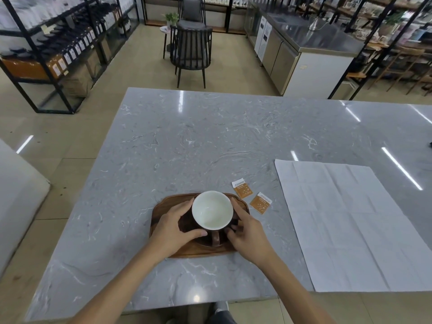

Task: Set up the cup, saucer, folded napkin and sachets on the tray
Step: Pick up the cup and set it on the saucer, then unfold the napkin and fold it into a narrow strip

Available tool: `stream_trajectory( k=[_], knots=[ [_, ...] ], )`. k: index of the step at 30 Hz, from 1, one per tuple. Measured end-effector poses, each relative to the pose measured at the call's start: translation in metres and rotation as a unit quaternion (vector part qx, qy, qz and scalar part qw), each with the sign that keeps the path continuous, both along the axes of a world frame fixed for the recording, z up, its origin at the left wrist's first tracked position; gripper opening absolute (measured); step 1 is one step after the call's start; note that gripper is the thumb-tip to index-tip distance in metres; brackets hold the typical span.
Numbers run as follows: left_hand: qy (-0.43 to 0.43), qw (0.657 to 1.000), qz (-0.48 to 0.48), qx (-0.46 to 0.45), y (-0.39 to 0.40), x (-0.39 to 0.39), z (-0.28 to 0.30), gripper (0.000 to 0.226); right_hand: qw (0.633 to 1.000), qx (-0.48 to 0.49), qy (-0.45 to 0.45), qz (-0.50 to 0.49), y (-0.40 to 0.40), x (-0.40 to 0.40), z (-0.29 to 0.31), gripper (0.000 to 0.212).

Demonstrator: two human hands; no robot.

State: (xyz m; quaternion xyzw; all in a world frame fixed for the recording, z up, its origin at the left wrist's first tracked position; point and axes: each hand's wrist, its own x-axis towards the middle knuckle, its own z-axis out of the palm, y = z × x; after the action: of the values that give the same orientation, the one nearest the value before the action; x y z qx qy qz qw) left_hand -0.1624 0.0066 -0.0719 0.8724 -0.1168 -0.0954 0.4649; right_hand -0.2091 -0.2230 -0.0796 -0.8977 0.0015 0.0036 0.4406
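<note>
Both hands are down on the wooden tray [163, 212], and between them sits the cup [212, 210], white inside and dark brown outside, upright on a dark saucer [187, 226] that is mostly hidden beneath it. The left hand [174, 226] curls in from the cup's left side, fingers wrapped along the saucer's far edge and thumb reaching in toward the cup's base, so it grips the saucer. The right hand [249, 232] mirrors it on the other side, index finger laid along the cup's right flank, the other fingers tucked in at the saucer's rim; whether they pinch the saucer or only touch it is hard to tell. The cup's handle [215, 238] points back toward the person, right between the two thumbs. Just beyond the right hand, off the tray on the grey marble table [187, 141], lie two orange-and-white sachets [242, 190], the second sachet [260, 203] nearer the hand, close together but apart. Farther right of that hand, the white napkin [350, 225] lies spread flat and unfolded, creases showing, well apart from the tray.
</note>
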Motion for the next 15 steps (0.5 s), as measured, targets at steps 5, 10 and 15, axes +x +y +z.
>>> stream_trajectory(
  k=[5,10,15],
  knots=[
    [-0.004,0.991,-0.091,0.094,0.004,0.006,0.017,0.107,1.000,0.011,0.001,-0.008,-0.005,-0.010,0.013,0.076],
    [-0.132,0.975,-0.147,0.100,-0.018,0.008,0.052,0.076,0.999,-0.023,-0.016,-0.030,-0.034,-0.030,0.019,0.048],
    [-0.198,0.961,-0.173,0.081,-0.075,-0.013,0.061,0.042,0.997,-0.074,0.017,-0.017,-0.087,-0.053,0.013,0.040]
  ],
)
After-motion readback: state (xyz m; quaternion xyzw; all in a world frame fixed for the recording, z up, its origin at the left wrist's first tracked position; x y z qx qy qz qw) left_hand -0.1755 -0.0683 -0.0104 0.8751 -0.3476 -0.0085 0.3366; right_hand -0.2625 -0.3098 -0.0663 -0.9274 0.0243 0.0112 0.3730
